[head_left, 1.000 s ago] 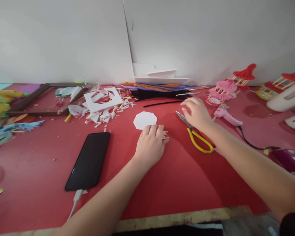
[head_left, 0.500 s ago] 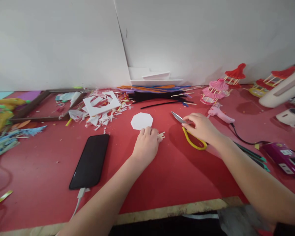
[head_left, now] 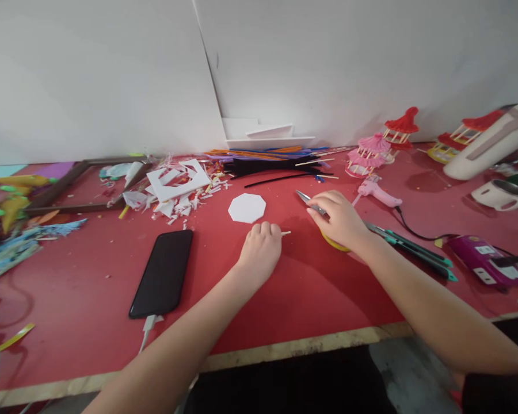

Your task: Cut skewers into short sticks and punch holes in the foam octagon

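My left hand (head_left: 261,247) is closed, palm down on the red table, around a few thin wooden sticks (head_left: 286,233) whose ends poke out to the right. Just beyond it lies a white octagonal piece (head_left: 247,208), apart from the fingers. My right hand (head_left: 334,217) grips the scissors (head_left: 303,197) near the pivot, with fingers and thumb bent around them. The blades point up and left, and the hand covers most of the yellow handle.
A phone (head_left: 162,275) on a cable lies left. White scraps (head_left: 179,181) and pipe cleaners (head_left: 276,168) lie behind. To the right are a pink glue gun (head_left: 379,193), craft knives (head_left: 418,252), a purple power strip (head_left: 486,261), a mug (head_left: 498,194) and small pink pavilions (head_left: 368,155).
My right hand has shifted over the scissors, hiding more of the yellow handle. Fewer sticks show beyond my left hand. The view has turned slightly.
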`<state>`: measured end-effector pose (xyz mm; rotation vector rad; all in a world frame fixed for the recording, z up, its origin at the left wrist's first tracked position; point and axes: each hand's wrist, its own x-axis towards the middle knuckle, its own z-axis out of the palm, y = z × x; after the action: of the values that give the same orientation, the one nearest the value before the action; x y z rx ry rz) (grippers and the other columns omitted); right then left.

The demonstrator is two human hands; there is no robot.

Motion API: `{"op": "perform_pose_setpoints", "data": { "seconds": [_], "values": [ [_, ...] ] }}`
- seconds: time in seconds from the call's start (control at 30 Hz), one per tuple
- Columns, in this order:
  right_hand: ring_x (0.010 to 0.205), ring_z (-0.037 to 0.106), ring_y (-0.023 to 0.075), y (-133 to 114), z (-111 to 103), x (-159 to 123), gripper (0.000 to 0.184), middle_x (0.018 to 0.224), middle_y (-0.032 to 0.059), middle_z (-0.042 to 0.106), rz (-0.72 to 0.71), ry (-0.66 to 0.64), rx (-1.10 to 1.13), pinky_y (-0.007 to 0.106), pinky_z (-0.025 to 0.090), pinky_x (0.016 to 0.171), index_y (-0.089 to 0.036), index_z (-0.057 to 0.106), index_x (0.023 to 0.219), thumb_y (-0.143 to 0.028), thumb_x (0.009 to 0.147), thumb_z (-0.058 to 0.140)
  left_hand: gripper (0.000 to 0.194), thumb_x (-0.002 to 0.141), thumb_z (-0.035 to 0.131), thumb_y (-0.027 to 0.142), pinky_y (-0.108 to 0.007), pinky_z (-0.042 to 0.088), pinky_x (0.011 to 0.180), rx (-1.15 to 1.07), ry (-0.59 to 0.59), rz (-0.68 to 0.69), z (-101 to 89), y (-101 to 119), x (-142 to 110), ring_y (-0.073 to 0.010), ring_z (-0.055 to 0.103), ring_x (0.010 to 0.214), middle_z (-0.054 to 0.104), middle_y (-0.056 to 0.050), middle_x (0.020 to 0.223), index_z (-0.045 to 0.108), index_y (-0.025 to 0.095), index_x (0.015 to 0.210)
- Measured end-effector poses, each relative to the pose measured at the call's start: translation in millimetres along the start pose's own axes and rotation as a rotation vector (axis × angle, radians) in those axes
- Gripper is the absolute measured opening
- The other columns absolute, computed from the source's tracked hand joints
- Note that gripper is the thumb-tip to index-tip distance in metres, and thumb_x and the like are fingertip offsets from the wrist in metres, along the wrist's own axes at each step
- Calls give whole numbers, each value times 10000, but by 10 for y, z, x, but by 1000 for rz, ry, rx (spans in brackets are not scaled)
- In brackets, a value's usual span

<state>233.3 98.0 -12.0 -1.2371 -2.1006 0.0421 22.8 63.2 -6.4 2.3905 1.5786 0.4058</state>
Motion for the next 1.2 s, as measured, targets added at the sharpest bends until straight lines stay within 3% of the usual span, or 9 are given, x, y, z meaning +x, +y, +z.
{"op": "perform_pose_setpoints", "data": {
  "seconds": [0.1, 0.23, 0.33, 0.47, 0.57, 0.67, 0.83, 1.03, 1.2],
  "values": [
    [943, 622, 221, -172, 6, -23, 166, 971, 75, 678, -13, 47, 71, 417, 502, 876, -229, 622, 1008, -254, 925, 480, 171, 936, 332, 131, -386, 489, 737, -204, 39, 43, -23, -81, -6, -215, 590, 772, 601, -94, 801, 427, 181, 804],
    [886, 646, 168, -382, 51, -56, 299, 1003, 48, 671, -34, 53, 271, 344, 547, 809, -255, 551, 1216, -304, 923, 525, 197, 981, 249, 198, -288, 501, 689, -484, 87, 132, 34, -105, 30, -136, 585, 701, 599, -33, 773, 405, 196, 860],
    [934, 640, 172, -452, 89, -68, 398, 1074, 48, 663, -70, 52, 404, 368, 547, 841, -291, 515, 1300, -300, 906, 567, 155, 973, 294, 217, -291, 521, 735, -629, 74, 222, 118, -69, 70, -137, 597, 764, 620, -52, 865, 445, 182, 956],
    [943, 635, 179, -456, 122, -73, 345, 1028, 22, 706, -176, 97, 342, 399, 537, 863, -312, 601, 1224, -177, 910, 552, 177, 941, 377, 199, -343, 526, 846, -797, -5, 306, 180, -22, 83, -189, 618, 955, 636, -109, 1059, 468, 170, 1090],
    [976, 633, 193, -478, 127, -79, 342, 1023, 9, 729, -259, 83, 330, 417, 540, 873, -310, 639, 1179, -139, 890, 572, 205, 917, 386, 165, -387, 511, 905, -753, -17, 311, 189, -30, 68, -221, 618, 1023, 632, -142, 1108, 488, 152, 1095],
    [1057, 630, 208, -514, 120, -85, 352, 1104, 21, 715, -272, 24, 331, 452, 522, 937, -307, 620, 1219, -166, 903, 556, 243, 880, 383, 114, -392, 527, 858, -706, -8, 283, 186, -67, 52, -237, 635, 1000, 652, -140, 1077, 505, 147, 1088],
    [1180, 570, 229, -448, 112, -89, 490, 1267, 61, 635, -242, -70, 324, 472, 484, 1005, -297, 492, 1371, -197, 896, 564, 284, 841, 377, 53, -363, 528, 839, -724, 3, 195, 161, -108, 45, -195, 635, 906, 655, -102, 1007, 484, 149, 1085],
    [1253, 512, 209, -344, 122, -86, 500, 1350, 57, 565, -283, -162, 330, 463, 445, 1053, -331, 445, 1399, -214, 922, 537, 385, 840, 365, 51, -335, 509, 860, -722, -40, 282, 120, -125, 51, -206, 613, 1010, 626, -128, 1104, 421, 158, 1205],
    [1201, 548, 225, -323, 82, -93, 463, 1285, 73, 605, -224, -118, 302, 443, 464, 1028, -283, 507, 1353, -275, 897, 586, 153, 858, 373, 85, -273, 492, 716, -674, -50, 250, 82, -132, 39, -139, 557, 784, 568, -48, 903, 423, 186, 962]
  ]
}}
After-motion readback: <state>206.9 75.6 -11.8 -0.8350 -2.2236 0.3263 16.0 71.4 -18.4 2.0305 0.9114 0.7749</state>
